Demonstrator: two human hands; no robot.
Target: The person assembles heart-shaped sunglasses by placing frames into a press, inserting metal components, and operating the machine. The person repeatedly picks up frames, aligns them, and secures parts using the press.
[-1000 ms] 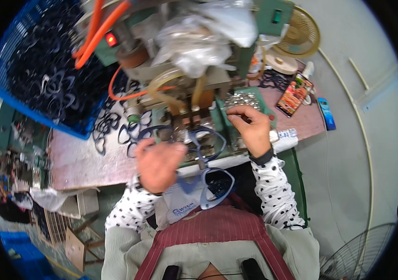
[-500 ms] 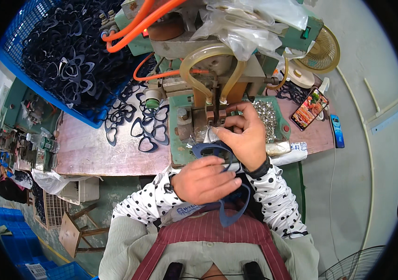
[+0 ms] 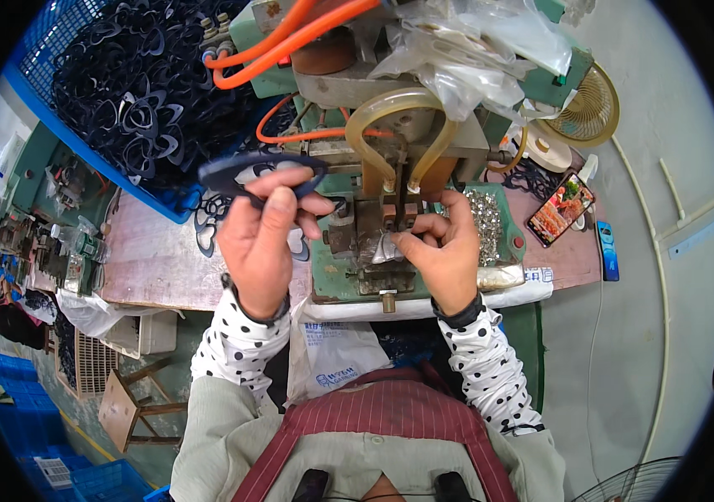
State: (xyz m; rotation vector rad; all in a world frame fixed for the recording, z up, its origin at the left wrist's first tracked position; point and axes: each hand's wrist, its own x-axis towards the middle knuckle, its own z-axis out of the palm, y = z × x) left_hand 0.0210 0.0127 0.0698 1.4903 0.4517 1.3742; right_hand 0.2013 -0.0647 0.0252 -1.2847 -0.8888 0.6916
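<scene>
My left hand (image 3: 261,243) is raised over the left part of the table, its thumb and fingers closed on a flat dark blue looped piece (image 3: 221,176). The loop is slightly blurred. At the green bench press (image 3: 327,280), my right hand (image 3: 449,263) has its thumb and index finger pinched just below the small copper-coloured jaws (image 3: 399,216). Whatever lies between those fingertips is too small to make out. A shiny silvery patch (image 3: 385,249) lies on the press beside the right thumb. Several similar dark loops (image 3: 206,226) rest on the table behind my left hand.
A blue basket (image 3: 152,203) heaped with dark loops stands at the back left. Small shiny metal parts (image 3: 484,222) fill a tray right of the press. Farther right are a phone (image 3: 561,209), a blue device (image 3: 607,251) and a fan (image 3: 584,96). Orange hoses (image 3: 290,42) hang above.
My left hand has moved up and left, away from the front of the press, carrying the dark blue loop with it. The right hand stays by the jaws. The whole view has shifted slightly.
</scene>
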